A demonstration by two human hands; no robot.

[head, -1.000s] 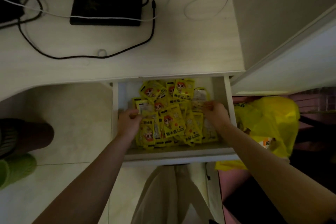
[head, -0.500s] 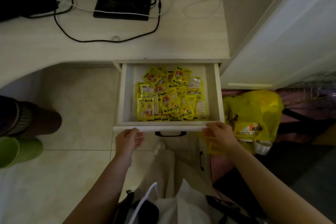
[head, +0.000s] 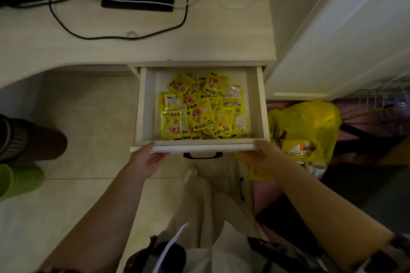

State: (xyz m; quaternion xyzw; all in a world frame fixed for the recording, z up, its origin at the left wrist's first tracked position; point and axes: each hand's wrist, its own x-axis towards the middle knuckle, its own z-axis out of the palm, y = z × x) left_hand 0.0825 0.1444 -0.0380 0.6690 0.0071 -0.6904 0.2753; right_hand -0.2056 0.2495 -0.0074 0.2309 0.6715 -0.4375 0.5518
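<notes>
The drawer [head: 259, 104] juts from under the table [head: 133, 51], yellow packets [head: 199, 108] heaped inside, so its front looks ready for a push home. Both forearms stretch forward, 1 at each end: left grip [head: 148, 159] released, fingers flat on the front; right grip [head: 263, 155] at the corner above yellow plastic [head: 255, 173], its hold impossible to tell

Packets [head: 200, 115]: lower layers buried, print too small to read. Right hand [head: 260, 157]: fingers hidden under the palm, half covering a yellow item [head: 257, 173]. Shoe [head: 17, 182]: cut by the left edge.
</notes>
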